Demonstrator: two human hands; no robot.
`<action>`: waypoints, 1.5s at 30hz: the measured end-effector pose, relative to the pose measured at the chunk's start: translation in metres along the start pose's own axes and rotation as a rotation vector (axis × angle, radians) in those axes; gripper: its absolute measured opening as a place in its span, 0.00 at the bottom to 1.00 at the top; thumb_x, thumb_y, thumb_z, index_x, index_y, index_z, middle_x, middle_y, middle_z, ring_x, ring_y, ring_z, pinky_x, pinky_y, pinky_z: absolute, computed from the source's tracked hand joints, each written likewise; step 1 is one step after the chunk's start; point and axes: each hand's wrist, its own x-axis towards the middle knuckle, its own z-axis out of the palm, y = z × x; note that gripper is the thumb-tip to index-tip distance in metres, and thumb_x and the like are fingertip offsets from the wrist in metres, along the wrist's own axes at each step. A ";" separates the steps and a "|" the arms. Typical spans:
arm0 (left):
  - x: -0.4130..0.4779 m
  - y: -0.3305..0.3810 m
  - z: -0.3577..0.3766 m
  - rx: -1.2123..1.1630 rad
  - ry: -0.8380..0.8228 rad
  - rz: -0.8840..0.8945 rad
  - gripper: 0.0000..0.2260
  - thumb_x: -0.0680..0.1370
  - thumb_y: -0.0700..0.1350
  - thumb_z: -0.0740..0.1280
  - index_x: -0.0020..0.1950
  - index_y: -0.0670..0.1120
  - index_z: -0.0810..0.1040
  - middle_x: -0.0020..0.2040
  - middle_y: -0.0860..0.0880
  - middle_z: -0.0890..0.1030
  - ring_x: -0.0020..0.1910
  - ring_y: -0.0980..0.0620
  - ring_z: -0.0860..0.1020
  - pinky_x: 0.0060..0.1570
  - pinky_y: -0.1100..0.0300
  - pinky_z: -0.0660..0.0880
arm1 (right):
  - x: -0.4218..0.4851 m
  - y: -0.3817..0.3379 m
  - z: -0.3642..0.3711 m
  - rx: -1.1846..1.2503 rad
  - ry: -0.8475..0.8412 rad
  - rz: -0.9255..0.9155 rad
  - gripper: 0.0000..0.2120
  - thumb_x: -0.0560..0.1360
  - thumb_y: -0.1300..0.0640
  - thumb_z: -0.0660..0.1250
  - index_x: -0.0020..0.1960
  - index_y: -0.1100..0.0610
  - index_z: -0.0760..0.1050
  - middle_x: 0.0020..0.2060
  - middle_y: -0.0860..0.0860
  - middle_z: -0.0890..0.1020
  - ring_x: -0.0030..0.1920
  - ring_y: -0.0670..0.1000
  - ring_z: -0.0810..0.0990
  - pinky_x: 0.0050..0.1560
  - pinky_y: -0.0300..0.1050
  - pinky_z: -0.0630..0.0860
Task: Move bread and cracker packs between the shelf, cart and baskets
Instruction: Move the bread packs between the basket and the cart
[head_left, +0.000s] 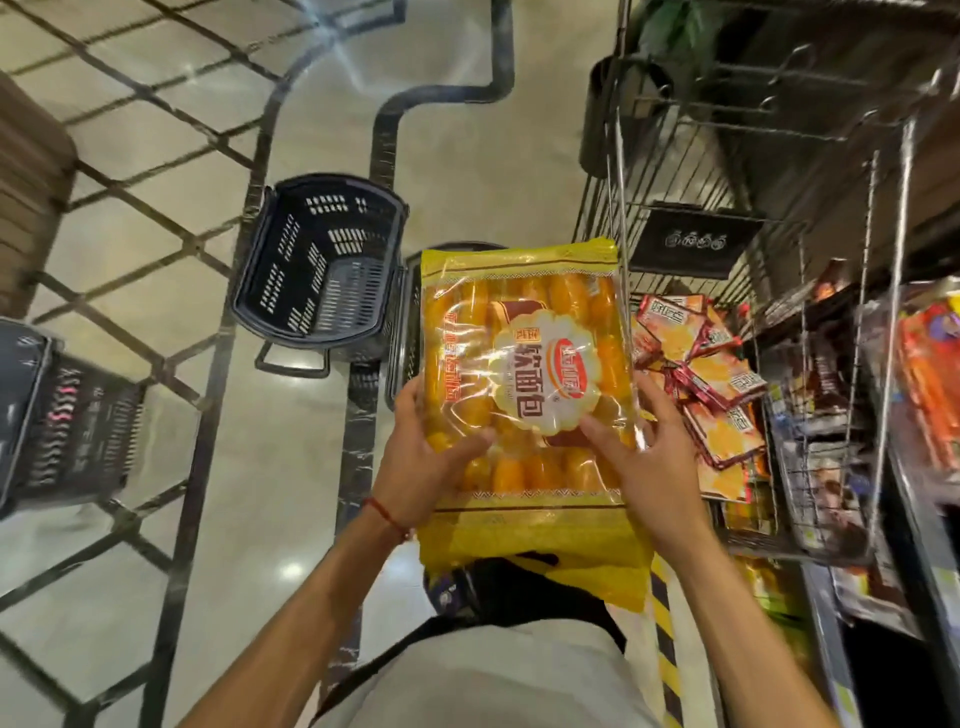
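Yellow bread pack (524, 374) gripped: left hand (431, 452), right hand (649, 457) | basket (270, 249) ahead | cart (696, 244) right

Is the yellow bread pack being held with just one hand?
No, the left hand and right hand both hold the bread pack at its sides.

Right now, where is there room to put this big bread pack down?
The black basket on the floor, left of the bread pack, looks empty inside, and bare floor lies around it. The cart is crowded at its near end with red cracker packs; its far end, by the black sign, looks bare.
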 end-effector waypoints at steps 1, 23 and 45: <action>0.012 0.003 -0.003 0.006 -0.003 -0.008 0.46 0.62 0.63 0.79 0.74 0.57 0.60 0.64 0.61 0.77 0.63 0.56 0.79 0.64 0.47 0.78 | 0.012 0.000 0.004 0.009 -0.004 0.006 0.40 0.71 0.40 0.79 0.78 0.39 0.65 0.75 0.43 0.71 0.72 0.47 0.74 0.69 0.61 0.77; 0.289 -0.128 -0.052 0.139 0.095 -0.221 0.44 0.63 0.61 0.81 0.74 0.61 0.64 0.68 0.55 0.74 0.67 0.56 0.75 0.67 0.45 0.76 | 0.250 0.116 0.174 -0.039 0.023 0.217 0.40 0.73 0.40 0.77 0.80 0.45 0.65 0.73 0.51 0.74 0.74 0.52 0.74 0.70 0.63 0.75; 0.511 -0.436 0.015 0.360 0.046 -0.295 0.47 0.67 0.54 0.77 0.81 0.53 0.55 0.76 0.49 0.67 0.76 0.50 0.67 0.77 0.45 0.63 | 0.440 0.416 0.282 -0.180 0.114 0.286 0.27 0.74 0.46 0.76 0.69 0.33 0.70 0.64 0.45 0.79 0.66 0.43 0.78 0.69 0.47 0.75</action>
